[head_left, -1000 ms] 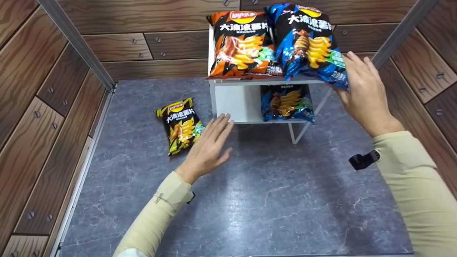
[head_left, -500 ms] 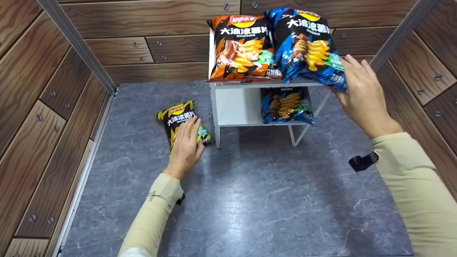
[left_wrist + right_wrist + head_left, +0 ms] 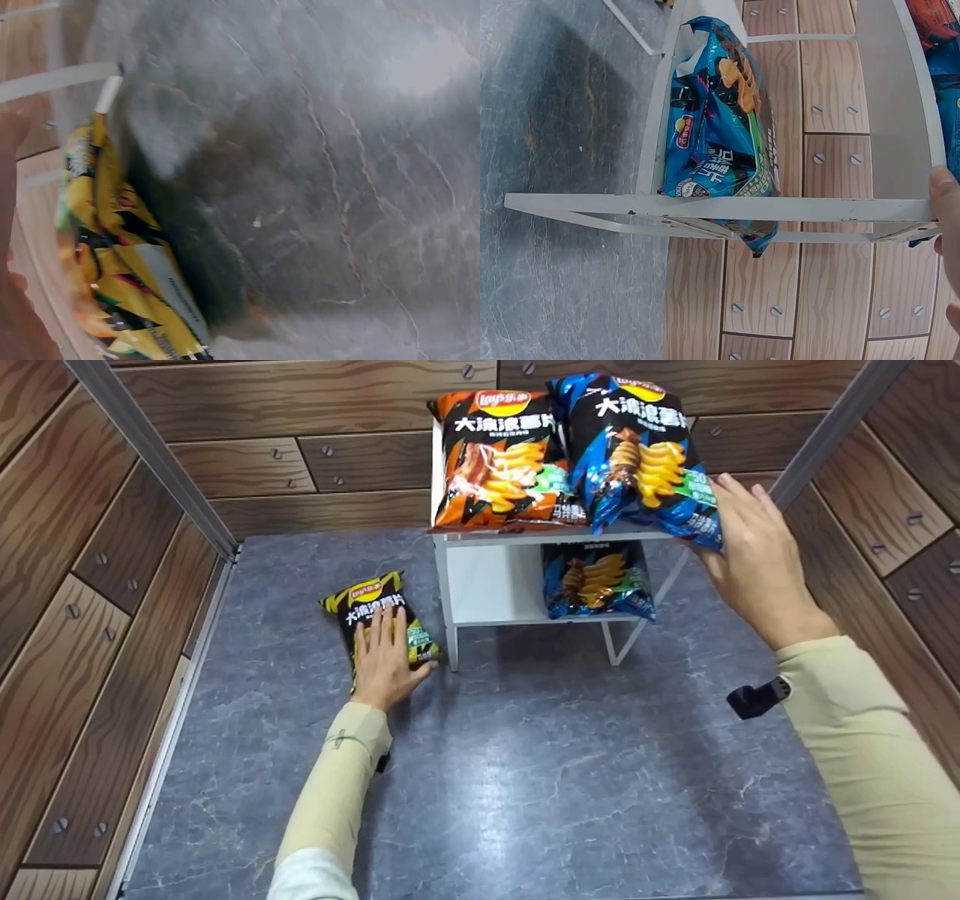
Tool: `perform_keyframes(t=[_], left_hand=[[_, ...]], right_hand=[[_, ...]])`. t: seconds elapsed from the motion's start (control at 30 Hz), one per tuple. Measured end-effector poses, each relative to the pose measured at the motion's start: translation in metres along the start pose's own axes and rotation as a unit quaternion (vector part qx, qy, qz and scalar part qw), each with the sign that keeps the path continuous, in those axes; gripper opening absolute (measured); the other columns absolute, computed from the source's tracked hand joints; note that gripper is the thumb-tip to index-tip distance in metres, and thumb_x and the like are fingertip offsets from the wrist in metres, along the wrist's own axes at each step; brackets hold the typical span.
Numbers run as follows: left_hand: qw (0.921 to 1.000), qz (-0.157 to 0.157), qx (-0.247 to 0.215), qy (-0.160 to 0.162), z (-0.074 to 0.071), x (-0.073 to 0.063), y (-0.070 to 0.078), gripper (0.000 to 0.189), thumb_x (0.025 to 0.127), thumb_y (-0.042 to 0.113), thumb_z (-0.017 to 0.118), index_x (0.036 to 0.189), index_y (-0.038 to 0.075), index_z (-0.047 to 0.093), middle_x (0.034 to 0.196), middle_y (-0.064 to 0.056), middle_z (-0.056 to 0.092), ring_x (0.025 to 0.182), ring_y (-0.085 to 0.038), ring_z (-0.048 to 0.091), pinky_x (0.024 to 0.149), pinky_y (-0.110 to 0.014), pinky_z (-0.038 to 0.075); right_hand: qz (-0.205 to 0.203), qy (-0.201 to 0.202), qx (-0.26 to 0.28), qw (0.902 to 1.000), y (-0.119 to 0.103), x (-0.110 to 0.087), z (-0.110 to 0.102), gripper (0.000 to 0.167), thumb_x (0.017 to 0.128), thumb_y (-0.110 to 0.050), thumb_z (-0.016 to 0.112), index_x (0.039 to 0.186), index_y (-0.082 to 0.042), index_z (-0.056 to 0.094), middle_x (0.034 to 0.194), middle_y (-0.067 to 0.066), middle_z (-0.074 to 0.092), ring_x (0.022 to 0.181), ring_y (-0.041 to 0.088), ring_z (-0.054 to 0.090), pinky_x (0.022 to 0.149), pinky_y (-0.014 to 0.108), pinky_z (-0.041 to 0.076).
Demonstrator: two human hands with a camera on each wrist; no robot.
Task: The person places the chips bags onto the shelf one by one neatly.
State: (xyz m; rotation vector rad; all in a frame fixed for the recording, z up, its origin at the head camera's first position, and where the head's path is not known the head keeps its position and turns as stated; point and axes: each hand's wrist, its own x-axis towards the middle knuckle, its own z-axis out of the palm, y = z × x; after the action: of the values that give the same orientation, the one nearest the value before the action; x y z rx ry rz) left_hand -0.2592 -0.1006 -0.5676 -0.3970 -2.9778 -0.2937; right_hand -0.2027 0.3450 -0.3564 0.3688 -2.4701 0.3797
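My left hand [image 3: 382, 661] lies over a yellow and black bag of chips [image 3: 367, 591] on the grey marbled surface, with its fingers straight along the bag's front. In the left wrist view the chip bag [image 3: 127, 247] shows side-on beside part of the hand [image 3: 22, 315]. At the right end of a white two-tier shelf [image 3: 491, 585], my right hand [image 3: 757, 559] rests its extended fingers against a blue bag of chips [image 3: 637, 454] on top. The right wrist view shows the thumb side of that hand [image 3: 949, 225] at the shelf's upper edge.
An orange bag of chips [image 3: 499, 461] stands beside the blue one on the upper tier. Another blue bag [image 3: 600, 585] sits on the lower tier. Wood-patterned panels [image 3: 315, 390] and metal posts [image 3: 154, 457] enclose the marbled floor [image 3: 525, 795].
My left hand has moved left from near the shelf's corner onto the yellow chip bag. The right hand stays by the upper blue bag.
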Motion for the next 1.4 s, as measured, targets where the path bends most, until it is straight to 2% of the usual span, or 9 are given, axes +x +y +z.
perform_keyframes(t=[0.17, 0.37, 0.47, 0.63, 0.73, 0.8, 0.9, 1.17, 1.4], left_hand=[[0.9985, -0.034, 0.012, -0.041, 0.012, 0.003, -0.002, 0.120, 0.076, 0.069, 0.071, 0.160, 0.009, 0.011, 0.167, -0.017, 0.008, 0.155, -0.033, 0.006, 0.125, -0.059, 0.003], [0.9964, -0.059, 0.025, -0.055, 0.025, 0.000, -0.003, 0.121, 0.076, 0.065, 0.075, 0.161, 0.013, 0.007, 0.167, -0.018, 0.004, 0.156, -0.032, 0.001, 0.124, -0.062, 0.002], [0.9972, -0.057, 0.039, -0.029, 0.030, -0.001, -0.003, 0.115, 0.077, 0.058, 0.077, 0.161, 0.013, 0.011, 0.167, -0.018, 0.009, 0.156, -0.032, 0.006, 0.123, -0.062, 0.005], [0.9945, -0.045, 0.075, 0.058, 0.041, -0.006, -0.005, 0.101, 0.077, 0.038, 0.083, 0.157, 0.012, 0.028, 0.163, -0.017, 0.025, 0.152, -0.033, 0.024, 0.122, -0.063, 0.018], [0.9907, -0.043, 0.091, 0.092, 0.044, -0.009, -0.005, 0.074, 0.089, 0.019, 0.068, 0.154, 0.011, 0.035, 0.160, -0.018, 0.032, 0.148, -0.033, 0.031, 0.120, -0.063, 0.021], [0.9894, -0.044, 0.097, 0.099, 0.045, -0.010, -0.004, 0.061, 0.094, 0.007, 0.051, 0.154, 0.011, 0.036, 0.160, -0.019, 0.033, 0.148, -0.033, 0.032, 0.121, -0.063, 0.022], [0.9881, -0.044, 0.096, 0.112, 0.045, -0.011, -0.002, 0.061, 0.094, -0.005, 0.032, 0.153, 0.009, 0.037, 0.159, -0.020, 0.034, 0.147, -0.034, 0.034, 0.120, -0.063, 0.023], [0.9830, -0.023, 0.081, 0.164, 0.046, -0.018, -0.004, 0.059, 0.092, -0.009, 0.037, 0.149, 0.007, 0.044, 0.154, -0.020, 0.042, 0.144, -0.035, 0.040, 0.116, -0.064, 0.029], [0.9873, -0.012, 0.042, 0.153, 0.034, -0.023, -0.009, 0.060, 0.092, -0.010, 0.036, 0.149, 0.006, 0.043, 0.154, -0.020, 0.041, 0.144, -0.036, 0.039, 0.116, -0.065, 0.028]], right_hand=[[0.004, 0.001, -0.002, 1.0000, 0.000, 0.000, -0.001, 0.058, 0.092, -0.017, 0.070, 0.144, -0.003, 0.049, 0.144, 0.020, 0.055, 0.142, 0.032, 0.045, 0.123, 0.049, 0.026], [0.004, -0.002, 0.000, 1.0000, 0.000, -0.001, 0.000, 0.059, 0.092, -0.019, 0.070, 0.145, -0.003, 0.049, 0.145, 0.020, 0.054, 0.142, 0.032, 0.045, 0.123, 0.049, 0.026], [0.008, -0.002, 0.001, 1.0000, -0.001, -0.001, 0.000, 0.059, 0.092, -0.019, 0.070, 0.145, -0.002, 0.049, 0.145, 0.020, 0.054, 0.142, 0.032, 0.044, 0.123, 0.049, 0.026], [0.011, -0.001, 0.001, 0.9999, -0.002, -0.002, 0.000, 0.059, 0.092, -0.019, 0.070, 0.144, -0.002, 0.049, 0.144, 0.021, 0.053, 0.141, 0.033, 0.045, 0.123, 0.048, 0.026], [0.013, -0.002, 0.000, 0.9999, -0.003, -0.002, 0.001, 0.058, 0.093, -0.019, 0.070, 0.144, -0.002, 0.049, 0.145, 0.020, 0.053, 0.141, 0.032, 0.045, 0.124, 0.047, 0.026], [0.013, -0.003, -0.001, 0.9999, -0.003, -0.002, 0.001, 0.058, 0.093, -0.020, 0.070, 0.144, -0.002, 0.049, 0.145, 0.020, 0.053, 0.141, 0.032, 0.045, 0.123, 0.047, 0.026], [0.016, -0.001, 0.000, 0.9999, -0.003, -0.001, 0.000, 0.057, 0.093, -0.020, 0.070, 0.143, -0.002, 0.050, 0.144, 0.021, 0.053, 0.141, 0.032, 0.045, 0.124, 0.047, 0.026], [0.016, 0.000, 0.003, 0.9999, -0.002, -0.002, 0.001, 0.058, 0.092, -0.020, 0.070, 0.143, -0.002, 0.050, 0.145, 0.020, 0.053, 0.140, 0.033, 0.046, 0.123, 0.046, 0.027], [0.024, -0.007, 0.007, 0.9997, -0.002, -0.002, 0.001, 0.060, 0.093, -0.020, 0.070, 0.146, -0.003, 0.048, 0.146, 0.019, 0.052, 0.142, 0.032, 0.044, 0.124, 0.045, 0.026]])
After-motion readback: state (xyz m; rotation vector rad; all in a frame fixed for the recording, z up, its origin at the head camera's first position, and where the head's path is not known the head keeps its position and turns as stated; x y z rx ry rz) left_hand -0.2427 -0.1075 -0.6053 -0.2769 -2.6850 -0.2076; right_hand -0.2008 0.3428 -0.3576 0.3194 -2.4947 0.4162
